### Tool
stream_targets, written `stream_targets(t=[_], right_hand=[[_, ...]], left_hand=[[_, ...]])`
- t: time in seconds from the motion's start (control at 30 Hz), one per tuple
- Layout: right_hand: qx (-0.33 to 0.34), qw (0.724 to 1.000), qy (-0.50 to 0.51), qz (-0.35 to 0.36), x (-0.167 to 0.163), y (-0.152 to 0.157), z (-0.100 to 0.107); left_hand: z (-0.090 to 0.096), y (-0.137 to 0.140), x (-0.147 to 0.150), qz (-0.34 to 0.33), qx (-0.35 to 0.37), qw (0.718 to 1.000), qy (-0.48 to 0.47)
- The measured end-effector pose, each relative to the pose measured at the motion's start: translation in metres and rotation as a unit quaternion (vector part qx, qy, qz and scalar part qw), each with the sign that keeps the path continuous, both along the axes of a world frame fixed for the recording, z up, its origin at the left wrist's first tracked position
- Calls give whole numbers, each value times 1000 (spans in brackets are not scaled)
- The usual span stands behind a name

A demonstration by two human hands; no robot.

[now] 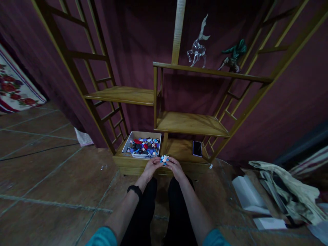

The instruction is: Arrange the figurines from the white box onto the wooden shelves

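Note:
Between my two hands is a small blue and pale pink figurine [164, 159], too small to make out in detail. My left hand [152, 166] pinches it from the left, with fingertips against its side. From the right, the fingers of my right hand [175, 166] close on it too. Just beyond my left hand, an open cardboard box [125, 147] sits on the lowest shelf, filled with several small figures in blue, purple, red, black and white. Both hands are in front of the shelf's front edge.
A phone [197, 149] lies on the lowest shelf [176, 145] at right. Higher up stand a clear glass horse figure [197, 51] and a green-topped statuette [235, 56]. Cloth bags [289, 191] and a white box [249, 194] lie on the floor at right.

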State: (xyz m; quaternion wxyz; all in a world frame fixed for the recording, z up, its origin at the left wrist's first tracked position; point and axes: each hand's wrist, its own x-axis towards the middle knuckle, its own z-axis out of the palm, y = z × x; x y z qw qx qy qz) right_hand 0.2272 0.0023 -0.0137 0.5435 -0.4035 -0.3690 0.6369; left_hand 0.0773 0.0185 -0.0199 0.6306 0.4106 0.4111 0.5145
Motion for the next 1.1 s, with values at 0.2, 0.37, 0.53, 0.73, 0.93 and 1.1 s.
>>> stream_targets(t=[0.2, 0.37, 0.53, 0.73, 0.93, 1.1], right_hand=[[-26, 999, 20, -35, 2, 2, -2], [-34, 999, 19, -38, -1, 2, -3], [-35, 998, 19, -41, -4, 2, -2], [-30, 999, 14, -34, -5, -1, 1], [-20, 999, 23, -20, -5, -4, 5], [3, 999, 36, -11, -6, -5, 9]], left_hand=[[1, -1, 1, -35, -49, 997, -44], [4, -1, -2, -62, -69, 994, -65], [5, -1, -4, -73, -81, 992, -66], [10, -3, -5, -76, -89, 992, -50], [11, -3, -6, -68, -62, 994, -60], [11, -3, -6, -51, -38, 997, -46]])
